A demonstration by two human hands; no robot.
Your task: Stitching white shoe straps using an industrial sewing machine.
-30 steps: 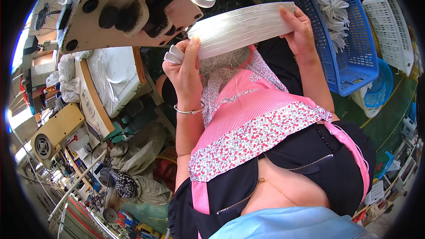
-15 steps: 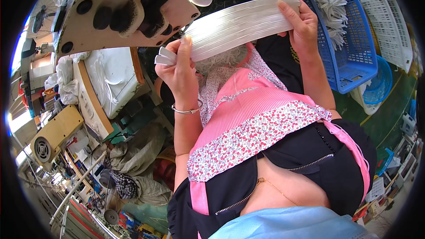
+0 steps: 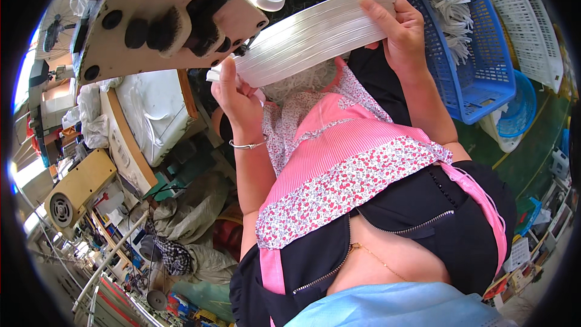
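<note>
A wide, shiny white stack of long flat strips (image 3: pixel 315 35) stretches between my two hands, slightly bowed and sloping up to the right. My left hand (image 3: pixel 237 100) is closed round its left end, thumb upright on the near face. The short strip ends poke out beyond that thumb, partly hidden. At the other end, my right hand (image 3: pixel 400 35) grips the stack with the thumb flat on the front and the fingers behind. Close above the stack's left part hangs the underside of a beige machine head (image 3: pixel 181 54), stained black.
A blue plastic basket (image 3: pixel 484 94) at the right holds bundled white strips (image 3: pixel 448 9). Beside it are a white basket (image 3: pixel 526 30) and a round blue one (image 3: pixel 521 106). A white worktop (image 3: pixel 145 109) with loose strips stands left. White scraps (image 3: pixel 299 85) lie below the stack.
Both hands and the stack have shifted left, the right hand also slightly up. The strip ends that were fanned out beyond my left thumb now show less.
</note>
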